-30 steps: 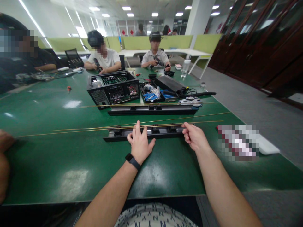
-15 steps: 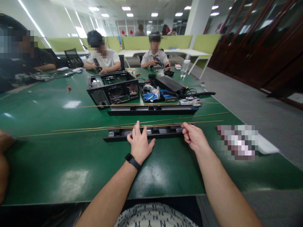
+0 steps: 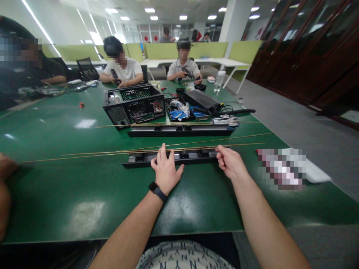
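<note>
My left hand (image 3: 165,168) lies palm down with spread fingers over the near black channel-shaped rail (image 3: 193,161). Its fingertips reach across several thin golden rods (image 3: 92,153) stretched lengthwise along this rail. Closed in a pinch, my right hand (image 3: 231,160) is at the rail's right end, its thumb and forefinger on a thin golden rod; the exact grip spot is covered by the fingers. Farther back, a second black rail (image 3: 179,132) lies parallel, with more golden rods (image 3: 246,122) along its rear side.
An open black computer case (image 3: 134,106) stands behind the rails, beside a box of blue-and-white gloves (image 3: 179,112) and black cables (image 3: 232,111). A blurred-out item (image 3: 280,168) lies at right. Another person's hand (image 3: 7,166) is at the left edge; co-workers sit opposite.
</note>
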{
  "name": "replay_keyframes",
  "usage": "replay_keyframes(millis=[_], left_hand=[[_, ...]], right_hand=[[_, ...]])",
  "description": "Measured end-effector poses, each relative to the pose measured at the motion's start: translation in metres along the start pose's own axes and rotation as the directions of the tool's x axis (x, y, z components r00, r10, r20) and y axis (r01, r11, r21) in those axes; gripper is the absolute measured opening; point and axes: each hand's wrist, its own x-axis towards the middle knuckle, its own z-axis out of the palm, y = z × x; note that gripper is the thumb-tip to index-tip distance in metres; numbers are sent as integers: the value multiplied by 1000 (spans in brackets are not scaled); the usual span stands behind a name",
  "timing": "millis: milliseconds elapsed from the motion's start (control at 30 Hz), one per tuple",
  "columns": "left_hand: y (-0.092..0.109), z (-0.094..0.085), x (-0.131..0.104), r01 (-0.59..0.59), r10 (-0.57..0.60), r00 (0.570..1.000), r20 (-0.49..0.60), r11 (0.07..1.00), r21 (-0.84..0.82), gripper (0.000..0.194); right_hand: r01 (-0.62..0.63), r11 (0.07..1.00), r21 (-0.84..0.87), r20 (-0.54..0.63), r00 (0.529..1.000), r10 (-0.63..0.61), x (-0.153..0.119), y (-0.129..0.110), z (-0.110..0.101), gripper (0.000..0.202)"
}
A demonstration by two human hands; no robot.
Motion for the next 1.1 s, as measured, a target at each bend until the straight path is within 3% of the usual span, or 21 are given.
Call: replay_keyframes(millis=[1100], left_hand=[[0,-1,0,4,-4,1000,8,1000,3,68]], right_hand=[[-8,1000,10,50,999,7,-4,-1,4,26]])
